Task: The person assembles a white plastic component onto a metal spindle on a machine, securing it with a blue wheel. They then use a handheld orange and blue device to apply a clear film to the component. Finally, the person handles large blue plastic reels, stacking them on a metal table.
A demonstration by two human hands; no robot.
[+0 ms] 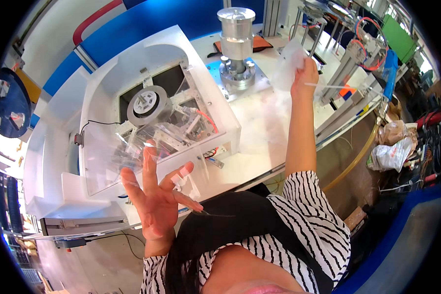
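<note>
My left hand is raised in front of the white machine housing, its fingers spread. Small bits of clear film cling to its fingertips. A thin, dark pointed piece juts out beside its lowest finger; whether the hand holds it I cannot tell. My right arm reaches far over the bench, and my right hand is closed on a translucent white plastic sheet. By that wrist runs a narrow white strip. Inside the housing sits a tape roll, behind my left hand.
A shiny metal cylinder assembly stands on a blue-and-metal plate between my hands. Behind it lies an orange-and-black item. Metal frames with red tubing rise at the far right. Crumpled bags lie beyond the bench's right edge.
</note>
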